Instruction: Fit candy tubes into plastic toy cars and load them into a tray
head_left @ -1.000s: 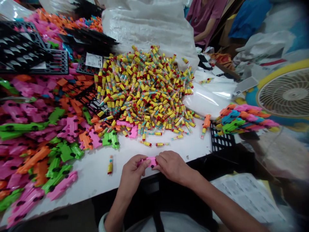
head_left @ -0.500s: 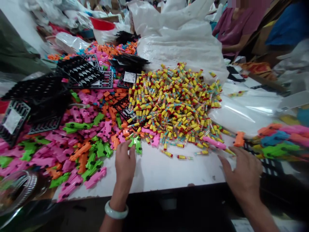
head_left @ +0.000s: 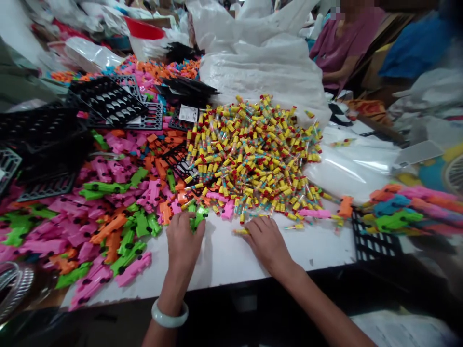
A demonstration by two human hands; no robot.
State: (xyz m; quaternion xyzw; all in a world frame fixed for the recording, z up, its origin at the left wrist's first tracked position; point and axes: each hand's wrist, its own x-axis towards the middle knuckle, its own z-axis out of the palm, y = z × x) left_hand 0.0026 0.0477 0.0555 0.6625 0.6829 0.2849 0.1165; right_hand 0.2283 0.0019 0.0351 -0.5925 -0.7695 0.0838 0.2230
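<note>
A green toy car [head_left: 201, 215] lies on the table [head_left: 226, 262] at the left hand's [head_left: 185, 236] fingertips, toward one o'clock, partly covered by them. That hand's thumb and forefinger look parted around it; whether they grip it, I cannot tell. At three o'clock from there, the right hand [head_left: 267, 243] curls over a yellow tube [head_left: 239, 232], one end showing toward nine o'clock. Its fingertips are hidden, so I cannot tell whether they pinch it. A heap of yellow tubes [head_left: 249, 159] lies at twelve o'clock from the right hand, most half buried. A pink toy car [head_left: 314, 213] lies at two o'clock, near a blurred toy bundle [head_left: 400, 212]. At nine o'clock from the left hand, a toy-car heap [head_left: 75, 221] runs off the picture's left edge. The fan [head_left: 455, 176], at two o'clock from the right hand, is cut off.
</note>
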